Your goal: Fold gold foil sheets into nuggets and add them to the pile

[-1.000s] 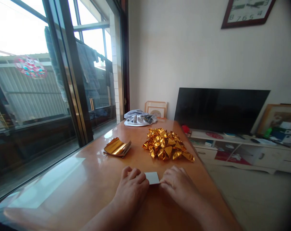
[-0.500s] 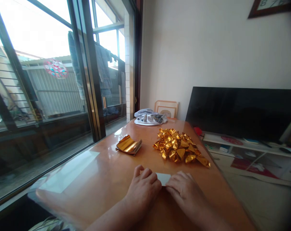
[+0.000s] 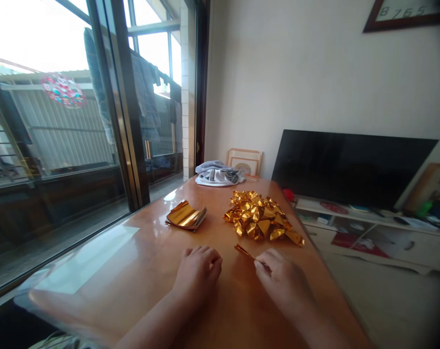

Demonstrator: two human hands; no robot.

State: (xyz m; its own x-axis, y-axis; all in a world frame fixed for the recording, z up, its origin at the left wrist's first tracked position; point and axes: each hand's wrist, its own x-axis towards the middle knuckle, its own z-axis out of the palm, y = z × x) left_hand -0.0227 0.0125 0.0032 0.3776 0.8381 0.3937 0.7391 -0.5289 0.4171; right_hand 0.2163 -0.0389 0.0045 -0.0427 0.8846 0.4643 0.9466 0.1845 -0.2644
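Observation:
My right hand pinches a narrow folded strip of gold foil paper between thumb and fingers, its far end pointing left and slightly up. My left hand rests just left of it over the table, fingers curled in, with nothing visible in them. Beyond the left hand lies a stack of gold foil paper sheets, bowed in the middle. Past the right hand sits a pile of folded gold foil pieces, pointed and shiny.
The glossy wooden table runs toward the wall. At its far end lie folded clothes in front of leaning picture frames. Windows line the left side. A television stands on a low white cabinet at right.
My hands have moved apart. The pale-sided sheet held between both is gone from view; a narrow folded gold strip is now in my right hand alone. The camera has turned slightly right.

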